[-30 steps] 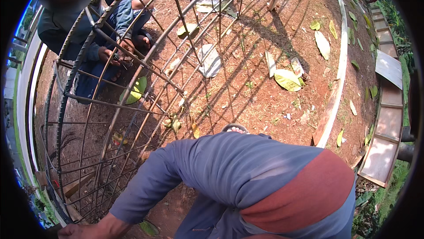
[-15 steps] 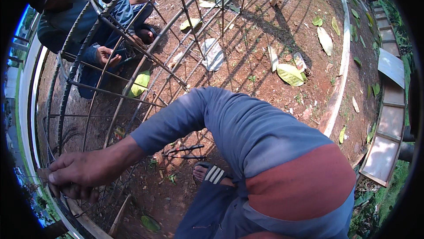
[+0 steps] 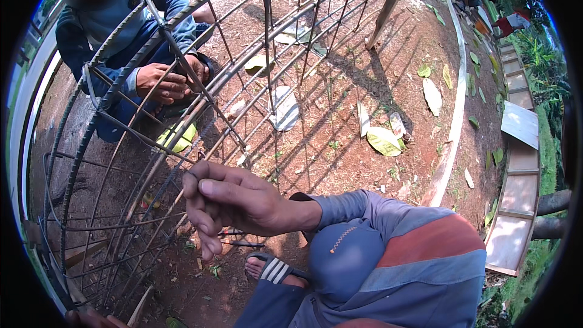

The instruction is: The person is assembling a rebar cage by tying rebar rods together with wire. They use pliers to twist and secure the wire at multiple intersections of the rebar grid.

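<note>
My right hand (image 3: 240, 203) is raised beside a cage of steel reinforcing bars (image 3: 207, 3), its thumb pressed to the index finger and the other fingers curled. Anything in that pinch is too small to make out. At the lower left edge only part of my left hand (image 3: 96, 318) shows, low by the cage's near end, and its fingers are hidden. Dark-handled pincers (image 3: 243, 243) lie on the soil near my sandalled foot (image 3: 276, 269), partly covered by my right hand.
Across the cage a co-worker crouches, hands (image 3: 161, 84) together near the bars. A wooden stake (image 3: 392, 6) stands behind. Large leaves (image 3: 384, 141) lie on the soil. A pale timber edge (image 3: 452, 115) and wooden panels (image 3: 516, 206) run along the right. Farther off are other people.
My right hand has drawn back from the cage's near left end toward the right, its elbow bending. The co-worker's hands have come together. The whole view has shifted slightly.
</note>
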